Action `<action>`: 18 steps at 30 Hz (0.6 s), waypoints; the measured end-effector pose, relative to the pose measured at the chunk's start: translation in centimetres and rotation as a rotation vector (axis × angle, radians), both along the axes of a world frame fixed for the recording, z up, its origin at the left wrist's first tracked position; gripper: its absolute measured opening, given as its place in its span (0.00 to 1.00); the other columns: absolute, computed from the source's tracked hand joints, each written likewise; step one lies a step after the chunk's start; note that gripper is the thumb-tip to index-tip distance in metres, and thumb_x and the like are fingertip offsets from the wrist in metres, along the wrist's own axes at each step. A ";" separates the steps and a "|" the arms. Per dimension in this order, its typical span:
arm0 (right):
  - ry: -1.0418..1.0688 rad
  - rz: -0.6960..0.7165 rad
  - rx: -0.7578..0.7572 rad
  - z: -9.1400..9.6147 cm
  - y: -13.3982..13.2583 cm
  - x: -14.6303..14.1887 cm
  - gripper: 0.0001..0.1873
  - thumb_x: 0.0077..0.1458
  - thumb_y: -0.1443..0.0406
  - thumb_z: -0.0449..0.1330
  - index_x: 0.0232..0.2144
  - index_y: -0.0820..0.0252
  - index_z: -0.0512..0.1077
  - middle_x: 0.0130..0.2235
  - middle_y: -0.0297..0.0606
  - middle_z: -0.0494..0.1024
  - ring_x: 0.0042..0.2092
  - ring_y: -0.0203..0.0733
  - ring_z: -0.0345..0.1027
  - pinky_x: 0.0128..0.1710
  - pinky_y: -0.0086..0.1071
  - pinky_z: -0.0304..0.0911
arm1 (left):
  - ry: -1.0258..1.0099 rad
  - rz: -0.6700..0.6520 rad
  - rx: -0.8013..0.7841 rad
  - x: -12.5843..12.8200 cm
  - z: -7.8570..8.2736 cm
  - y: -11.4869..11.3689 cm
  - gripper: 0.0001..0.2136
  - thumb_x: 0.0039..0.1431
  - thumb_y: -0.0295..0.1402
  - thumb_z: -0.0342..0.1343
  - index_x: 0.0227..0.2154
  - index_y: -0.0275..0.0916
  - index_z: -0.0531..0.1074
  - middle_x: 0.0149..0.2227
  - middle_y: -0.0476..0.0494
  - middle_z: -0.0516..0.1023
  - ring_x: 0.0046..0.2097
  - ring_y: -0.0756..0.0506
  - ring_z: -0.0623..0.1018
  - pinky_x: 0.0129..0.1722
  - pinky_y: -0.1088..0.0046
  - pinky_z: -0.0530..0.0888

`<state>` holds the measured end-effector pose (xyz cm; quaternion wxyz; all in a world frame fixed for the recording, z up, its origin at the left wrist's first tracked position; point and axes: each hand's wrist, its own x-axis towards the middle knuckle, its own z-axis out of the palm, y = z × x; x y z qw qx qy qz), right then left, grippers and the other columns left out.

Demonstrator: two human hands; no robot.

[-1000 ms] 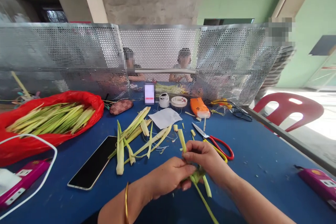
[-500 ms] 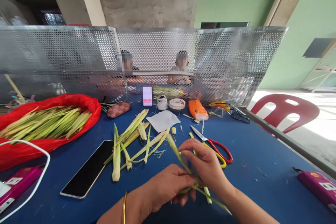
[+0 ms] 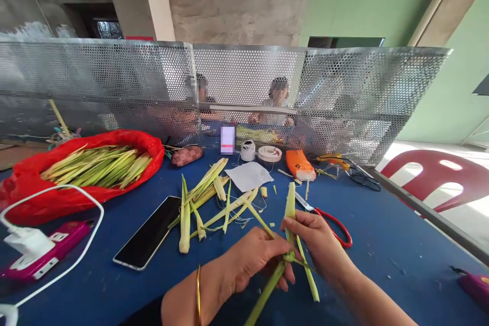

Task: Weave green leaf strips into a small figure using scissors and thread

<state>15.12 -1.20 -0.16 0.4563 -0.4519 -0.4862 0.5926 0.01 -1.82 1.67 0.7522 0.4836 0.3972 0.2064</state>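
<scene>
My left hand (image 3: 257,257), with a gold bangle on its wrist, is closed around the crossing of several pale green husk strips (image 3: 290,198). The crossing looks like a small knot or fold just past my left thumb. Between thumb and fingers, my right hand (image 3: 321,242) pinches the broad strip that stands upright. One stem-like end (image 3: 263,298) slants down toward me, and a thinner strip points up-left. Below my right hand a cut husk piece (image 3: 308,275) lies on the table. Scissors (image 3: 336,224) with a red handle lie partly hidden behind my right hand.
Loose husks (image 3: 185,224) lie left of my hands beside a black phone (image 3: 148,234). A red bag (image 3: 153,163) holds more husks. White paper (image 3: 250,177), thread (image 3: 247,151), tape (image 3: 269,154) and an orange tissue pack (image 3: 300,164) sit before a perforated metal screen (image 3: 244,71). People sit behind it.
The view has swung left, so the table things appear further right. The broad strip in my right hand now stands upright, and the stem end has come round to the lower left.
</scene>
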 end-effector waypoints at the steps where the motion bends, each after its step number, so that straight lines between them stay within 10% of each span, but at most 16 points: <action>1: 0.002 -0.040 0.000 -0.2 0.0 -0.1 0.21 0.43 0.49 0.66 0.21 0.60 0.69 0.15 0.26 0.63 0.15 0.30 0.52 0.15 0.27 0.47 | -0.004 -0.012 0.008 0.0 0.0 -0.1 0.15 0.49 0.44 0.57 0.27 0.34 0.75 0.19 0.47 0.74 0.19 0.51 0.71 0.24 0.74 0.68; 10: -0.506 -0.519 0.570 0.9 -0.4 0.9 0.15 0.56 0.53 0.56 0.26 0.58 0.71 0.29 0.37 0.74 0.33 0.42 0.67 0.32 0.32 0.62 | -0.191 0.289 0.015 -0.7 0.0 0.6 0.21 0.49 0.49 0.60 0.35 0.33 0.77 0.26 0.43 0.78 0.30 0.47 0.76 0.36 0.71 0.71; 18: -0.532 -0.062 0.498 -1.4 -1.4 -1.7 0.18 0.59 0.53 0.54 0.25 0.59 0.70 0.30 0.37 0.73 0.33 0.41 0.67 0.33 0.29 0.62 | -0.332 0.484 0.119 -0.6 0.1 1.1 0.20 0.37 0.37 0.71 0.36 0.35 0.79 0.29 0.44 0.79 0.39 0.45 0.76 0.46 0.71 0.68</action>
